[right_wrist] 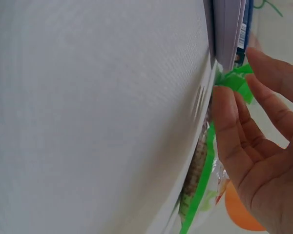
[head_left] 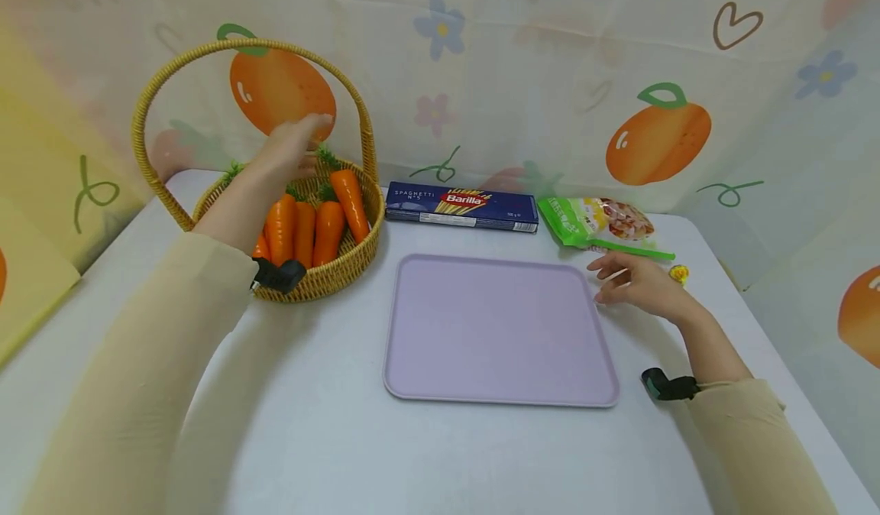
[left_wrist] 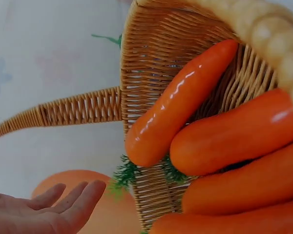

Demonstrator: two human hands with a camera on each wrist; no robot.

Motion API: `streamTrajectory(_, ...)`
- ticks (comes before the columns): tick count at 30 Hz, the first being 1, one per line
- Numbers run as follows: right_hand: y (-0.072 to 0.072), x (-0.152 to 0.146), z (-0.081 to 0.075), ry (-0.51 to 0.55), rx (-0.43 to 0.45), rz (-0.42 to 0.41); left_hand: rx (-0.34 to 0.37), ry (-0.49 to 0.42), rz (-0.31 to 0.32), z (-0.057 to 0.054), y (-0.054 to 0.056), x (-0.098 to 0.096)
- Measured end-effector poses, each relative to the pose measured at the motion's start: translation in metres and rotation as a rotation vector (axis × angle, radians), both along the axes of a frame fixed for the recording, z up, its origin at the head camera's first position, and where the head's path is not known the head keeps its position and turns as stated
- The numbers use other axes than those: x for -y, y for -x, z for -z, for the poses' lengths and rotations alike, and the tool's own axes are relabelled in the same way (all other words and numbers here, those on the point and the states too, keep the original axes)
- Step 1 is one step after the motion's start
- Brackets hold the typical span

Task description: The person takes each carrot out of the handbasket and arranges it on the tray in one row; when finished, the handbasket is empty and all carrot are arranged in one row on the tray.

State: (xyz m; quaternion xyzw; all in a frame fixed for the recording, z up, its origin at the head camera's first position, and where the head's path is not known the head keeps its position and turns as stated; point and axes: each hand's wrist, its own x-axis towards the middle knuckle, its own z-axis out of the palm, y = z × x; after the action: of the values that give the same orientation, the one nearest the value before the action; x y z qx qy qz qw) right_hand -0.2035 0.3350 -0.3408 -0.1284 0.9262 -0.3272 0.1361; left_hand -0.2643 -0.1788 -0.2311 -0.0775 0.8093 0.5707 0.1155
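In the head view my left hand [head_left: 292, 148] is raised above the back of a wicker basket [head_left: 344, 270], fingers extended and holding nothing. Several carrots [left_wrist: 180, 102] with green tops lie in that basket, and the left wrist view shows the hand [left_wrist: 49, 209] beside its rim, apart from them. My right hand [head_left: 635, 282] hovers at the right edge of a lilac tray [head_left: 502, 331], its fingers loosely bent around nothing. Just behind it lies a green and clear food bag [head_left: 605, 225]; in the right wrist view the fingers overlap this bag.
A blue spaghetti box [head_left: 461, 208] lies along the table's back edge, between basket and bag. A small yellow-wrapped item [head_left: 679, 273] sits right of the right hand. The basket's tall handle [head_left: 140, 125] arches over the carrots. A printed cloth [head_left: 495, 79] hangs behind the table.
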Motion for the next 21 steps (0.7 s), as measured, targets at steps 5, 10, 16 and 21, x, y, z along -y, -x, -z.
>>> streamTrajectory(5, 0.0, 0.002, 0.001, 0.002, 0.071, -0.029, 0.033, -0.062, 0.005, 0.009, 0.004, 0.004)
streamTrajectory(10, 0.0, 0.002, 0.002, 0.001, 0.091, -0.058, 0.048, -0.123, 0.014, 0.014, 0.008, 0.008)
streamTrajectory(16, 0.001, 0.002, 0.004, -0.009, 0.089, -0.087, 0.074, -0.228, -0.073, 0.014, 0.016, 0.013)
streamTrajectory(21, 0.0, 0.002, 0.004, 0.002, 0.094, -0.098, 0.054, -0.242, -0.157, 0.016, 0.021, 0.017)
